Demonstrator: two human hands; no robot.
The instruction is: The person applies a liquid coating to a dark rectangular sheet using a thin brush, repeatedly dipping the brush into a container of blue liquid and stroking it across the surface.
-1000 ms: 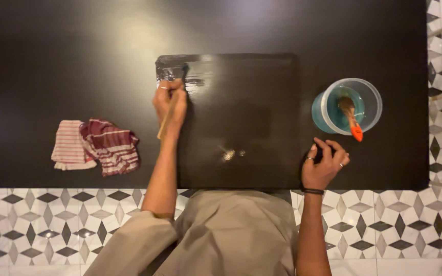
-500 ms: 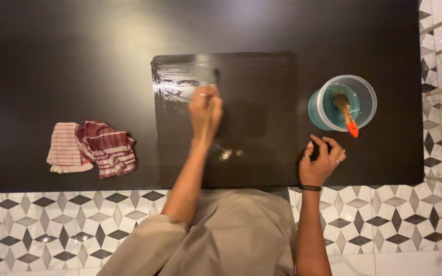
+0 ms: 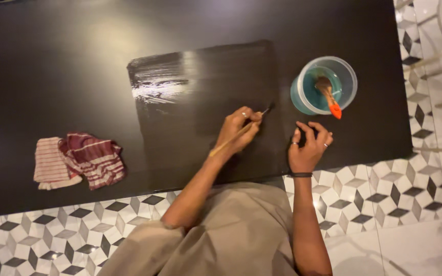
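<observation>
This looks like a room in a home, used for craft painting. The floor (image 3: 384, 194) has patterned tiles in white, grey and black. On it stands a long black table (image 3: 52, 61). In the middle of the table lies a black board (image 3: 205, 71) with wet shiny strokes. Right of the board is a clear tub (image 3: 346, 76) holding a brush (image 3: 328, 94); left of the board lies a striped cloth (image 3: 78, 158).

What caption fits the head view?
Left hand holds a brush on a black board; right hand rests beside a tub.
</observation>
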